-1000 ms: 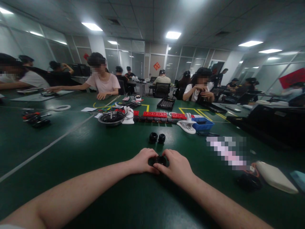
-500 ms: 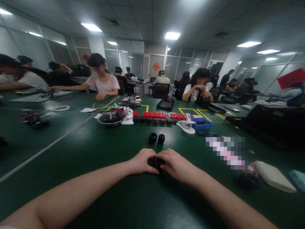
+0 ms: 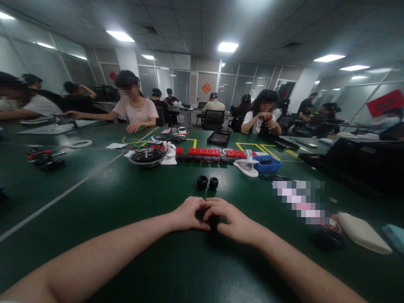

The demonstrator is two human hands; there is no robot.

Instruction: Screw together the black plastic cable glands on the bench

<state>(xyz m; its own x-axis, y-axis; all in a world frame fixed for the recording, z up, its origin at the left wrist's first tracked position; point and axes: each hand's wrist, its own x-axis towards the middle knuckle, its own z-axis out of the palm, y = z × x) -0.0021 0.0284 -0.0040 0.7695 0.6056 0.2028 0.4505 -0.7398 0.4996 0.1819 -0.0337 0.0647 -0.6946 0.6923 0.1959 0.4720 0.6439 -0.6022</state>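
Observation:
My left hand (image 3: 190, 213) is closed around a small black part, thumb low and fingers over the top. My right hand (image 3: 229, 219) curls around the right side of the same black part (image 3: 213, 220), its index finger and thumb on either side. The part is mostly hidden and dark; it looks like a black cable gland. Just beyond my hands, two black cable glands (image 3: 202, 182) stand side by side on the green table (image 3: 142, 198).
Across the middle lie a metal bowl (image 3: 147, 157), red blocks (image 3: 204, 151), a white clamp (image 3: 247, 165) and a blue bin (image 3: 267, 163). To the right are a beige case (image 3: 362, 232) and a black bag (image 3: 366, 168); tools (image 3: 46, 159) lie left. Co-workers sit opposite.
My right hand's fingers and thumb have shifted around the black part, with the thumb slightly lower and the index finger further left. My left hand stays in place.

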